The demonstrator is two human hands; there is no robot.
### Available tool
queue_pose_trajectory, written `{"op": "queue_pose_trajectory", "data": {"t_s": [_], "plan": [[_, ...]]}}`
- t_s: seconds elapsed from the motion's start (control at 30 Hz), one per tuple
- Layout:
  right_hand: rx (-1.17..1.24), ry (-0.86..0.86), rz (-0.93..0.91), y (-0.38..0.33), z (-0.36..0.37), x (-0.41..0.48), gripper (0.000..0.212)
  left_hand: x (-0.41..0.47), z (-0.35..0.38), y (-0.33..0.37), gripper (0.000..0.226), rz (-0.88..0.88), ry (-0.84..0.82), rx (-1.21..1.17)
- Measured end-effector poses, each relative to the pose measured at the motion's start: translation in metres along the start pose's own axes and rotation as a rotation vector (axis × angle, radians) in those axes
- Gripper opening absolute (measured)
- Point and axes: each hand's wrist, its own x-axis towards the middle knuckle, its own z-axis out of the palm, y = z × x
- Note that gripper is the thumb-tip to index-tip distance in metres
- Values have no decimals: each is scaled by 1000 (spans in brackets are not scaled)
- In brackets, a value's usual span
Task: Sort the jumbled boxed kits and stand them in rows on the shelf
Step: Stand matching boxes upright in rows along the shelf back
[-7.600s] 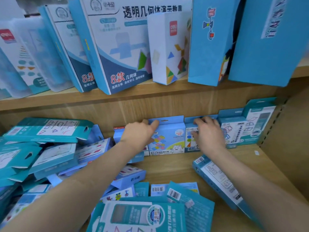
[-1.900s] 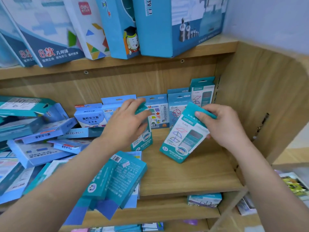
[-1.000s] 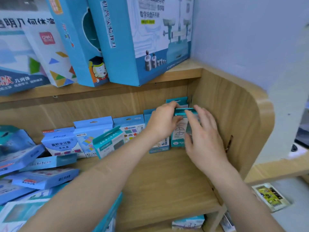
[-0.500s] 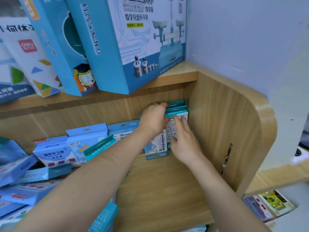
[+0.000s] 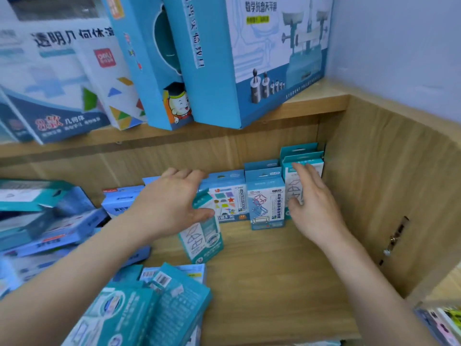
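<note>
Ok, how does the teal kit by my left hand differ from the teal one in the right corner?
The left-hand kit leans tilted; the corner kit stands upright. The left-hand kit sits forward of the back row; the corner kit is in that row, beside the side wall. Both are teal with line-drawn shapes on the front.

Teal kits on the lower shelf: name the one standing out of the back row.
The teal kit by the thumb of the left hand: it leans alone, forward of the back row.
</note>
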Motion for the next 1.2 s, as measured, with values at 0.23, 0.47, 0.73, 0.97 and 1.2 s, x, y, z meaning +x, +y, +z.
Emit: {"op": "queue_pose_trajectory", "data": {"t_s": [0.23, 0.47, 0.73, 0.97, 1.2], "plan": [[152, -99, -48, -12, 2, -12, 64, -14, 23, -17, 58, -135, -144, -33], [326, -396, -186, -43, 9, -50, 76, -22, 4, -12, 25, -141, 56, -349], [156, -69, -92, -53, 4, -69, 104, -4, -6, 51, 27, -22, 151, -648], [-135, 100, 103, -10, -18, -61, 93, 57, 19, 121, 37, 169, 180, -571], [-163, 11, 101, -5, -16, -55, 83, 103, 46, 138, 37, 282, 235, -416]]}}
